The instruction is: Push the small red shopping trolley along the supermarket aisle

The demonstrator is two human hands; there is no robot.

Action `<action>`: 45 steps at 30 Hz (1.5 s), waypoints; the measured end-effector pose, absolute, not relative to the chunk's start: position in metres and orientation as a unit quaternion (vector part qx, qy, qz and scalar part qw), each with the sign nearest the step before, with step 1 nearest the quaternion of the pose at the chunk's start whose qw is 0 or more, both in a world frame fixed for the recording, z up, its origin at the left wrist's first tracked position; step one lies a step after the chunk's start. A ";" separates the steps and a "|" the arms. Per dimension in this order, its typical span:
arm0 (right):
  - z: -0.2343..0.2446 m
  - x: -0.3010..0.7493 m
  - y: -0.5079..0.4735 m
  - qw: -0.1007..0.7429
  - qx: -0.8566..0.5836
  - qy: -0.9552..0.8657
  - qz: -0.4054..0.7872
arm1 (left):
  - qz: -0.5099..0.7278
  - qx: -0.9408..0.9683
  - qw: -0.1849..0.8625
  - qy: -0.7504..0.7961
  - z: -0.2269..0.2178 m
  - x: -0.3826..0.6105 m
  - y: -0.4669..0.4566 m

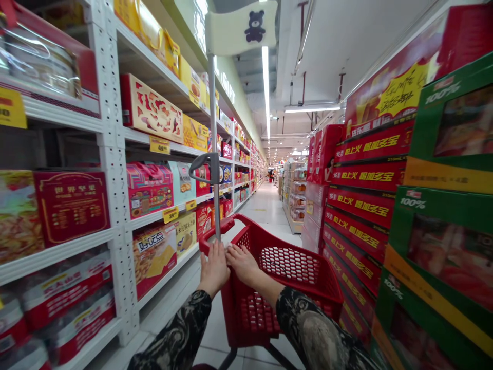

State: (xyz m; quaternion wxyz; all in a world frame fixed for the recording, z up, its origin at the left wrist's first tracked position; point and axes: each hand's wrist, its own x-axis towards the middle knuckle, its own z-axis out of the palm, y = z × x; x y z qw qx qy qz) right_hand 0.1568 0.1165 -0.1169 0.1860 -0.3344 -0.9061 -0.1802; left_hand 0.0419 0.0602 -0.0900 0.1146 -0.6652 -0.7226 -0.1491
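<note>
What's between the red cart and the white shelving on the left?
In the head view, only bare white floor tiles lie between the red cart and the white shelving; the patterned left sleeve crosses above part of that stretch.

And here's a red plastic shopping cart (246,321) up close, upright, with mesh walls (288,264), a thin grey pole (214,154) rising from its near left rim, topped by a pale bear flag (241,28)!

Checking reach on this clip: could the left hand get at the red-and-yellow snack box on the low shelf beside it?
Probably yes. The left hand rests on the red shopping cart handle, and only open aisle floor lies between it and the snack box; it would need to leave the handle first.
</note>
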 end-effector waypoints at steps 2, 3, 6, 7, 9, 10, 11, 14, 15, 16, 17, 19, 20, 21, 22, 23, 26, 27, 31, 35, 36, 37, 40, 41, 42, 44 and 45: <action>-0.129 0.168 0.112 0.208 -0.380 -0.888 -0.152 | -0.134 -0.678 0.104 -0.715 -0.094 0.046 0.064; -0.135 0.174 0.109 0.218 -0.406 -0.876 -0.140 | -0.126 -0.689 0.103 -0.707 -0.097 0.049 0.066; -0.155 0.201 0.103 0.215 -0.477 -0.845 -0.113 | -0.097 -0.728 0.107 -0.670 -0.110 0.054 0.073; -0.163 0.212 0.101 0.205 -0.492 -0.839 -0.109 | -0.090 -0.739 0.110 -0.659 -0.114 0.055 0.075; -0.183 0.238 0.097 0.187 -0.504 -0.835 -0.117 | -0.085 -0.751 0.121 -0.643 -0.122 0.054 0.076; -0.193 0.253 0.095 0.186 -0.506 -0.833 -0.129 | -0.087 -0.754 0.129 -0.638 -0.124 0.053 0.076; -0.203 0.269 0.092 0.183 -0.504 -0.832 -0.142 | -0.090 -0.756 0.137 -0.634 -0.126 0.051 0.075; -0.229 0.313 0.083 0.195 -0.522 -0.808 -0.192 | -0.093 -0.758 0.158 -0.627 -0.127 0.047 0.072; -0.235 0.325 0.080 0.197 -0.524 -0.803 -0.204 | -0.092 -0.756 0.165 -0.626 -0.127 0.047 0.070; -0.240 0.334 0.078 0.202 -0.528 -0.797 -0.213 | -0.092 -0.755 0.173 -0.626 -0.127 0.047 0.069; -0.243 0.341 0.076 0.204 -0.532 -0.792 -0.218 | -0.093 -0.753 0.182 -0.625 -0.126 0.047 0.067; -0.246 0.347 0.075 0.205 -0.543 -0.785 -0.216 | -0.098 -0.749 0.201 -0.624 -0.125 0.049 0.063; -0.246 0.347 0.075 0.206 -0.549 -0.783 -0.210 | -0.102 -0.747 0.209 -0.623 -0.124 0.050 0.062; -0.245 0.346 0.076 0.207 -0.555 -0.780 -0.203 | -0.105 -0.744 0.215 -0.624 -0.123 0.051 0.060; -0.244 0.344 0.077 0.209 -0.559 -0.778 -0.197 | -0.108 -0.742 0.218 -0.625 -0.122 0.052 0.059; -0.242 0.343 0.078 0.211 -0.563 -0.776 -0.192 | -0.109 -0.740 0.219 -0.626 -0.121 0.052 0.058; -0.237 0.339 0.080 0.209 -0.573 -0.772 -0.179 | -0.111 -0.736 0.219 -0.631 -0.123 0.050 0.056; -0.235 0.338 0.081 0.205 -0.579 -0.771 -0.172 | -0.113 -0.735 0.220 -0.631 -0.125 0.049 0.056; -0.229 0.337 0.087 0.185 -0.615 -0.754 -0.138 | -0.122 -0.734 0.216 -0.633 -0.134 0.047 0.055; -0.220 0.331 0.092 0.173 -0.649 -0.734 -0.103 | -0.129 -0.728 0.208 -0.641 -0.140 0.051 0.052; -0.218 0.327 0.092 0.172 -0.651 -0.733 -0.097 | -0.130 -0.725 0.208 -0.644 -0.141 0.053 0.051; -0.216 0.321 0.091 0.174 -0.649 -0.735 -0.093 | -0.131 -0.723 0.208 -0.646 -0.142 0.055 0.050; -0.212 0.294 0.087 0.195 -0.609 -0.764 -0.084 | -0.126 -0.729 0.205 -0.641 -0.146 0.065 0.046; -0.211 0.283 0.085 0.205 -0.591 -0.776 -0.082 | -0.123 -0.733 0.202 -0.637 -0.147 0.069 0.045; -0.211 0.273 0.083 0.214 -0.576 -0.785 -0.078 | -0.120 -0.738 0.199 -0.633 -0.149 0.073 0.044; -0.210 0.256 0.080 0.221 -0.563 -0.793 -0.066 | -0.114 -0.744 0.196 -0.629 -0.152 0.081 0.043; -0.209 0.251 0.079 0.220 -0.562 -0.795 -0.059 | -0.112 -0.745 0.197 -0.627 -0.154 0.083 0.043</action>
